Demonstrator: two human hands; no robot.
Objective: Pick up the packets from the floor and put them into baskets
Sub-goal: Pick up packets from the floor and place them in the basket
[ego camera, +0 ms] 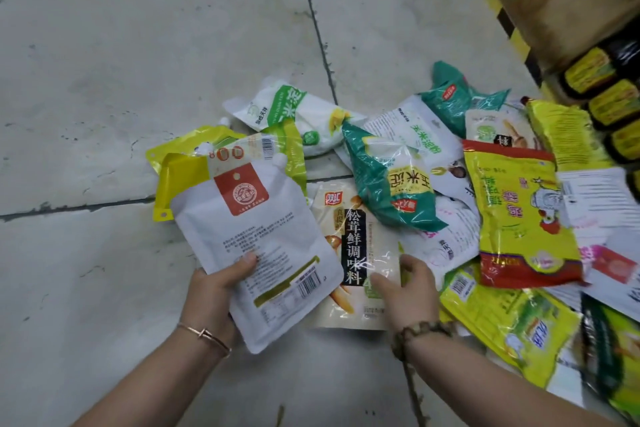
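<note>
Both arms are bare. The left hand (214, 291) wears a thin gold bangle (204, 335), the right hand (408, 291) a bead bracelet (420, 329).

a white spouted pouch (249, 246) with a red square label is tilting up off the floor (104, 80), gripped by the left hand (211, 298). a beige seasoning packet (356, 253) is lying flat beside it, pinched by the right hand (408, 291). a green packet (388, 180) and a yellow packet (519, 218) are lying heaped rightward.
</note>
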